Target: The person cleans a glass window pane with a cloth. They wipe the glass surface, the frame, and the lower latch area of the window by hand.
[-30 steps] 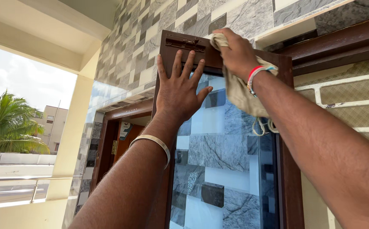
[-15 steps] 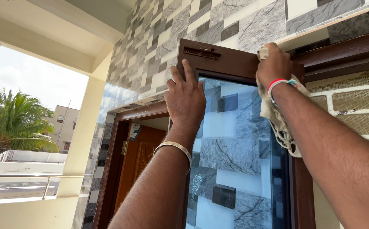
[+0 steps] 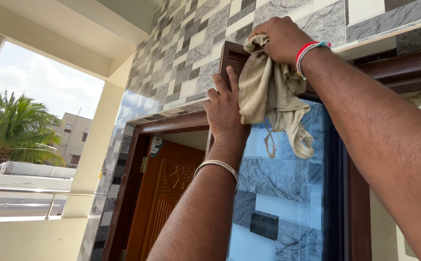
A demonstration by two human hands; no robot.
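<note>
Gripping the beige rag [image 3: 268, 96] bunched in our right hand [image 3: 280, 38] atop the brown window frame [image 3: 232, 53], left hand [image 3: 225, 108] spread flat on its edge; we judged dangling threads could snag, or the unlatched sash swing.

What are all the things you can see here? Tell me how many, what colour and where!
Beige cloth rag: one, tan, bunched at the top of the window frame, loose end hanging.
Brown wooden window frame: one, dark brown, around the glass.
Reflective glass pane: one, mirrors the tiles, centre right.
Grey and cream stone wall tiles: many, upper centre.
Carved wooden door: one, orange-brown, lower centre.
Green palm tree: one, far left.
Metal railing: one, silver, lower left.
Cream building: one, distant left.
Left hand: one, silver bangle on its wrist, flat against the frame's left edge.
Right hand: one, red and blue wrist threads, grip closed on the rag.
</note>
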